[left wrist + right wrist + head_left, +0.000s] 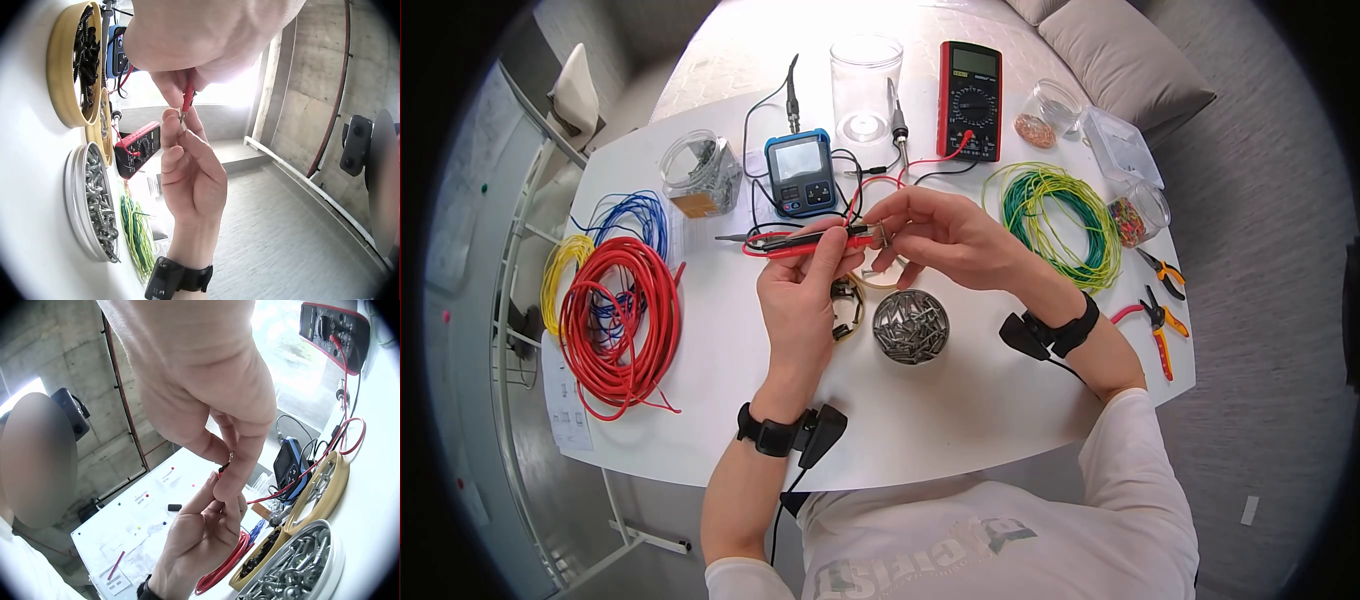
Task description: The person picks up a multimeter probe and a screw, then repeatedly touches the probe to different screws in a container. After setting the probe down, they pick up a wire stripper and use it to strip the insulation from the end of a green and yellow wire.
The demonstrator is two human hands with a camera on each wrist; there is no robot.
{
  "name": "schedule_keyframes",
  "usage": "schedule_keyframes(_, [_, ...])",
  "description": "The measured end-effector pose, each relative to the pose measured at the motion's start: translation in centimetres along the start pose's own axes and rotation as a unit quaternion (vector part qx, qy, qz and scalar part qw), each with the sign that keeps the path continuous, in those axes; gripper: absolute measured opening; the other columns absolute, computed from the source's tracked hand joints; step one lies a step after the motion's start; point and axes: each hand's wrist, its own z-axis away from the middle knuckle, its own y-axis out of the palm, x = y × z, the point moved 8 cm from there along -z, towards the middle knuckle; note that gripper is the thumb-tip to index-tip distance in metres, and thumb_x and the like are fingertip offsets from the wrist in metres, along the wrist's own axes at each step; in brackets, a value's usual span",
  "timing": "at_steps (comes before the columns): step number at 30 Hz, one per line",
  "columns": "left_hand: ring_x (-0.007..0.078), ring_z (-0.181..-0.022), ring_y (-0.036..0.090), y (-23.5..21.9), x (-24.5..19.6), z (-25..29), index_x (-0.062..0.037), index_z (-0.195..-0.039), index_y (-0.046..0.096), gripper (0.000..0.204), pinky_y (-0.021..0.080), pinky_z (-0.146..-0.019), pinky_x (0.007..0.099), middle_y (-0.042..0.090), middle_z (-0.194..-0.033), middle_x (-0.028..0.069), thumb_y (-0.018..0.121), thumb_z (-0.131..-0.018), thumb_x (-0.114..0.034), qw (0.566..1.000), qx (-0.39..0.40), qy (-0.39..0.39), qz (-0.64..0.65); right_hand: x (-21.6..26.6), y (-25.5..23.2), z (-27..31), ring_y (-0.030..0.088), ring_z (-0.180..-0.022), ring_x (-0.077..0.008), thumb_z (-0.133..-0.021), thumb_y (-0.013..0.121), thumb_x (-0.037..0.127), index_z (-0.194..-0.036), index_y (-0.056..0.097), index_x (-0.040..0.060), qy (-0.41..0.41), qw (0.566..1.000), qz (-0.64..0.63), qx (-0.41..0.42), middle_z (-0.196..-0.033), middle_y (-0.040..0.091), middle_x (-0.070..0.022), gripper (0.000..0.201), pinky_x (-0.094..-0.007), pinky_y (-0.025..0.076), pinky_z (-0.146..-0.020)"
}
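My left hand [798, 300] grips a red test probe [188, 100] and a black test probe [805, 241] together, thumb laid across them. Close in front, my right hand [960, 245] pinches a small metal piece [880, 236] at the red probe's end; its exact kind I cannot tell. In the right wrist view the fingertips of both hands meet around this spot and partly hide it. Below the hands stands a round tin of screws [911, 327]. Beside it are a tan dish with black screws [56, 69] and another tan dish [340, 481] holding a few metal fasteners.
A red multimeter [970, 100], a blue handheld meter [800, 172] and a tall clear jar [866, 85] stand farther back. Red wire [620, 330] lies coiled at left, green and yellow wire [1055, 225] at right. Orange-handled pliers [1165, 330] lie near the right edge.
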Motion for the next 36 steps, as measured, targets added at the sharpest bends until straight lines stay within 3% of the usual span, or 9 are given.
schedule_keyframes(11, [0.016, -0.084, 0.068, -0.4, 0.1, -0.2, 0.0035, -0.108, 0.064, 0.021, 0.056, -0.077, 0.0256, 0.068, -0.093, 0.011, 0.063, -0.092, -0.011, 1.0, -0.015, 0.009, 0.007, 0.3, -0.8, 0.0, 0.065, -0.091, -0.0163, -0.091, 0.048, 0.0, -0.124, 0.047, 0.0009, 0.004, 0.998, 0.048, -0.036, -0.116, 0.055, -0.0136, 0.033, -0.0294, 0.06, -0.071])
schedule_keyframes(14, [0.0167, -0.085, 0.068, -0.8, -0.2, -0.2, 0.0038, -0.107, 0.064, 0.021, 0.057, -0.077, 0.0261, 0.068, -0.094, 0.0107, 0.063, -0.092, -0.01, 0.999, -0.032, 0.023, 0.004, -0.1, -1.2, 0.1, 0.066, -0.085, -0.0116, -0.093, 0.053, 0.004, -0.116, 0.053, -0.0025, 0.028, 0.994, 0.091, -0.057, -0.107, 0.061, -0.009, 0.024, -0.0241, 0.057, -0.067])
schedule_keyframes(17, [0.0172, -0.085, 0.068, -0.9, -0.5, -0.2, 0.0042, -0.107, 0.064, 0.021, 0.057, -0.078, 0.0265, 0.068, -0.094, 0.0105, 0.064, -0.092, -0.01, 0.998, -0.049, 0.038, 0.021, -0.1, -0.9, 0.3, 0.066, -0.075, -0.0155, -0.089, 0.058, 0.008, -0.1, 0.061, 0.0001, 0.031, 0.979, 0.201, -0.027, -0.089, 0.066, -0.0085, 0.014, -0.0307, 0.053, -0.064])
schedule_keyframes(20, [0.0174, -0.084, 0.068, -0.9, -0.4, -0.2, 0.0047, -0.107, 0.064, 0.022, 0.057, -0.078, 0.0268, 0.067, -0.094, 0.0106, 0.064, -0.092, -0.01, 0.998, -0.046, 0.035, 0.026, -0.2, 2.6, 1.4, 0.065, -0.073, -0.0262, -0.083, 0.067, 0.016, -0.09, 0.063, 0.0037, 0.035, 0.919, 0.372, 0.128, -0.082, 0.067, -0.0101, 0.015, -0.0362, 0.051, -0.066])
schedule_keyframes(21, [0.0173, -0.084, 0.068, -0.9, -0.3, -0.2, 0.0047, -0.107, 0.064, 0.022, 0.057, -0.078, 0.0269, 0.067, -0.093, 0.0104, 0.064, -0.092, -0.01, 0.998, -0.046, 0.031, 0.02, -0.6, 3.0, 1.7, 0.065, -0.073, -0.0262, -0.083, 0.067, 0.016, -0.09, 0.063, 0.0037, 0.035, 0.919, 0.372, 0.129, -0.082, 0.067, -0.0101, 0.015, -0.0362, 0.051, -0.066])
schedule_keyframes(24, [0.0171, -0.084, 0.068, -0.8, -0.3, -0.2, 0.0046, -0.107, 0.064, 0.022, 0.057, -0.078, 0.0269, 0.067, -0.093, 0.01, 0.064, -0.092, -0.01, 0.999, -0.046, 0.025, 0.011, -1.9, 4.6, 2.5, 0.063, -0.077, -0.0308, -0.081, 0.066, 0.022, -0.082, 0.062, 0.0042, 0.031, 0.831, 0.525, 0.182, -0.081, 0.064, -0.011, 0.018, -0.0421, 0.051, -0.066])
schedule_keyframes(27, [0.0167, -0.084, 0.068, -0.8, -0.2, -0.2, 0.0044, -0.107, 0.064, 0.021, 0.057, -0.077, 0.0265, 0.067, -0.092, 0.0098, 0.063, -0.092, -0.01, 0.999, -0.042, 0.025, 0.006, -2.3, 5.4, 2.8, 0.063, -0.076, -0.031, -0.081, 0.066, 0.021, -0.083, 0.062, 0.0038, 0.009, 0.808, 0.557, 0.192, -0.082, 0.064, -0.0123, 0.017, -0.0425, 0.051, -0.065])
schedule_keyframes(34, [0.0163, -0.083, 0.068, -0.7, -0.4, -0.2, 0.0044, -0.107, 0.064, 0.021, 0.057, -0.077, 0.0261, 0.068, -0.092, 0.01, 0.062, -0.092, -0.01, 0.999, -0.04, 0.027, 0.011, -1.5, 4.3, 2.2, 0.063, -0.07, -0.0323, -0.081, 0.063, 0.016, -0.082, 0.061, 0.0019, 0.022, 0.851, 0.494, 0.174, -0.074, 0.064, -0.0135, 0.014, -0.0412, 0.051, -0.065])
schedule_keyframes(36, [0.0162, -0.083, 0.068, -0.7, -0.4, -0.2, 0.0044, -0.107, 0.064, 0.021, 0.056, -0.077, 0.026, 0.068, -0.092, 0.01, 0.062, -0.092, -0.01, 0.999, -0.041, 0.032, 0.015, -0.8, 2.9, 1.5, 0.066, -0.069, -0.0268, -0.083, 0.061, 0.012, -0.088, 0.061, 0.0017, 0.0, 0.908, 0.397, 0.131, -0.071, 0.064, -0.0124, 0.011, -0.037, 0.051, -0.064])
